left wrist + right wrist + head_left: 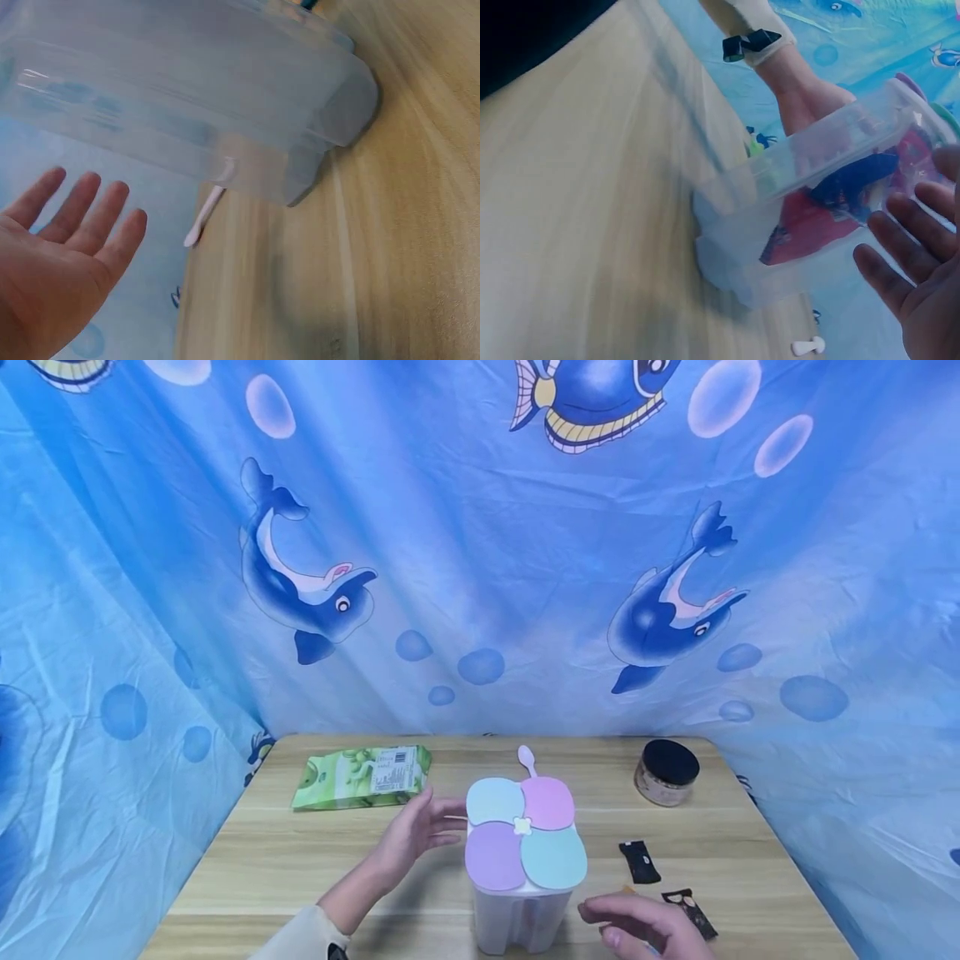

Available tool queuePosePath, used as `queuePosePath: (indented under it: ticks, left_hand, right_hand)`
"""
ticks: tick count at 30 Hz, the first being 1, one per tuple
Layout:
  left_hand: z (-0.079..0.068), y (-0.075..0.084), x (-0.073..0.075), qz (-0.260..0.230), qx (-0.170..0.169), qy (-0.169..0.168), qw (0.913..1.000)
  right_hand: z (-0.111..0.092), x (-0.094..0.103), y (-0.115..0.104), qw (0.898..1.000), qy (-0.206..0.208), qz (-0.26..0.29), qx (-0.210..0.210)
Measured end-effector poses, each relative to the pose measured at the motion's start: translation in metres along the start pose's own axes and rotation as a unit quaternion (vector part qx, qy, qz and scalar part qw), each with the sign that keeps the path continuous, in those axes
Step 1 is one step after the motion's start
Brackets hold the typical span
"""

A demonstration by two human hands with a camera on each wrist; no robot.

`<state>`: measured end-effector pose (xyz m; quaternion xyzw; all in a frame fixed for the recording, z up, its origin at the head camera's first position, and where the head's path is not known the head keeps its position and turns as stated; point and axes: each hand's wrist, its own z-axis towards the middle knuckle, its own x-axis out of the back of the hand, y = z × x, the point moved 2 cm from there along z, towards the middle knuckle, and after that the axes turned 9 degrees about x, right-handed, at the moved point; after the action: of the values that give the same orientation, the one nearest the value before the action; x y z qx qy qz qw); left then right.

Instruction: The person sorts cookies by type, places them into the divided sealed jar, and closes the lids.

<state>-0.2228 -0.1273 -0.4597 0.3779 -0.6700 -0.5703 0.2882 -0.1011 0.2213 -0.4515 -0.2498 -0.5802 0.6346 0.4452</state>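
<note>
A tall translucent storage box stands upright on the table, topped by a petal-shaped lid in blue, pink, purple and green. Through its wall, red and blue wrapped packets show in the right wrist view. My left hand is at the box's left side, fingers extended toward it; the left wrist view shows its palm with nothing held. On the other side, my right hand hovers near the front right, fingers spread and slightly bent, holding nothing.
Behind the box lies a pink spoon. A green snack bag is at the back left, a black-lidded jar at the back right. Two small dark packets, one upper and one lower, lie near my right hand. A blue curtain surrounds the table.
</note>
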Motion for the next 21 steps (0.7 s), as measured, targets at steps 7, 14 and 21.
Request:
queuePosePath:
  ticks: [7,14,21]
  left_hand:
    - [0.006,-0.002,-0.002,0.005,-0.016,-0.015,0.9998]
    - [0.003,-0.003,-0.004,0.012,-0.010,-0.013,0.9998]
    - [-0.012,-0.001,-0.003,0.017,-0.031,-0.038,0.9986]
  right_hand:
    - [0.002,-0.002,0.004,0.992,-0.073,0.093,0.052]
    - [0.003,-0.003,0.006,0.989,-0.079,0.096,0.080]
    - [0.005,-0.002,0.006,0.991,-0.064,0.116,0.033]
